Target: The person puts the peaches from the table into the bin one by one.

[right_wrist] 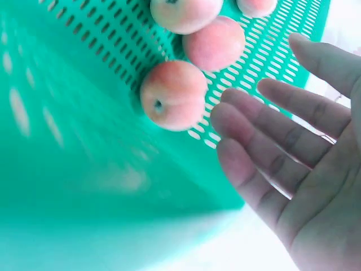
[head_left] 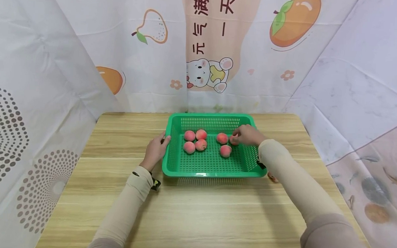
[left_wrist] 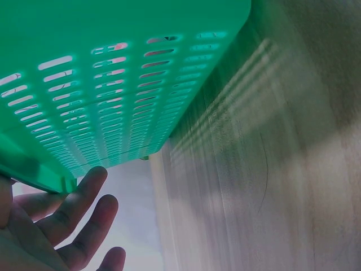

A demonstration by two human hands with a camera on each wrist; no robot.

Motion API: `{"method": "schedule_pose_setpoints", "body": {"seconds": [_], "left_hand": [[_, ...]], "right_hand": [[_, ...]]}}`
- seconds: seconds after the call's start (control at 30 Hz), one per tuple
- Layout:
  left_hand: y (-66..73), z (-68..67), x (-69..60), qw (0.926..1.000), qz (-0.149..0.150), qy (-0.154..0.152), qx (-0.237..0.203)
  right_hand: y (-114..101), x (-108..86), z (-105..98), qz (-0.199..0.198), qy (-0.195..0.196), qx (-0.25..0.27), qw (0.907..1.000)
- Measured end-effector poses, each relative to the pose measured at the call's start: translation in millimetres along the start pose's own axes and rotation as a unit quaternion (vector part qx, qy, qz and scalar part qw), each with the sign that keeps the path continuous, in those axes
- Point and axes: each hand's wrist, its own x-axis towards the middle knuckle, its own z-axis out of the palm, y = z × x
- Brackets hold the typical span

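Observation:
A green plastic basket (head_left: 213,174) with slotted walls stands on the table and holds several pink-red peaches (head_left: 201,145). On its left side, my left hand (head_left: 155,150) grips the rim, thumb over the edge and the other fingers outside against the slotted wall (left_wrist: 113,113). Over the basket's right part, my right hand (head_left: 248,135) reaches down beside the rightmost peach (head_left: 233,140), partly covering it in the head view. The right wrist view shows that hand's fingers (right_wrist: 276,152) spread and nearly straight, near a peach (right_wrist: 174,95) but not holding it.
The wood-grain table (head_left: 194,216) extends around the basket. A printed curtain (head_left: 148,62) hangs behind it and at both sides. By the basket's front right corner, a small brownish thing (head_left: 272,177) lies partly hidden by the right forearm.

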Motion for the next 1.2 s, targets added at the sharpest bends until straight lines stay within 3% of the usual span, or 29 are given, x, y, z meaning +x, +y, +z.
{"method": "schedule_pose_setpoints", "body": {"seconds": [0.47,0.73,1.2], "left_hand": [[1.5,-0.6,-0.2,1.0000,-0.007,-0.007,0.000],[0.3,0.6,0.3,1.0000,-0.007,-0.001,-0.002],[1.0,0.5,0.3,1.0000,-0.003,-0.001,-0.002]], "right_hand": [[7.2,-21.8,-24.6,-0.008,0.047,-0.006,0.9988],[18.8,-34.1,-38.4,0.013,0.067,0.004,0.9977],[48.3,-59.3,-48.0,0.030,0.059,-0.024,0.9975]]}}
